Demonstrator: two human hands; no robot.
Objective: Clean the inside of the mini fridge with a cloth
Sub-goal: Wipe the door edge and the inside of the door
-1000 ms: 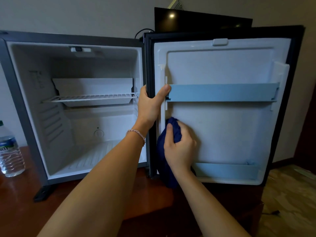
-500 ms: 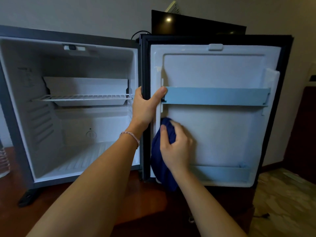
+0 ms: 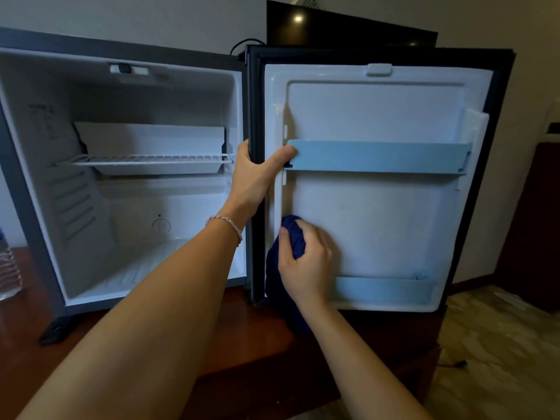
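**Wiping the door liner while the other hand is steadying the door**

The dark blue cloth (image 3: 288,262) is sitting bunched against the lower left of the door's white inner liner (image 3: 378,225), close to the hinge side, with its loose tail hanging down past the door's bottom edge. The right hand (image 3: 309,262) is curling its fingers and thumb round the wad and pressing it flat to the plastic, probably so that the pressure is going into the surface rather than into loose folds.

The left hand (image 3: 257,174) is gripping the door's hinge-side edge, thumb lying across the liner toward the end of the upper blue door shelf (image 3: 378,156), fingers wrapping behind the black gasket. That hold is likely bracing the open door so it is not swinging away under the wiping.

The mini fridge (image 3: 27,207) is standing open on a wooden tabletop (image 3: 248,344), its door swung fully out to the right. Inside, a wire rack (image 3: 145,159) is sitting below a white tray. The lower blue door shelf (image 3: 385,289) is lying just right of the working hand. A water bottle (image 3: 7,268) is showing at the far left edge, and a dark screen (image 3: 348,28) is standing behind the fridge.
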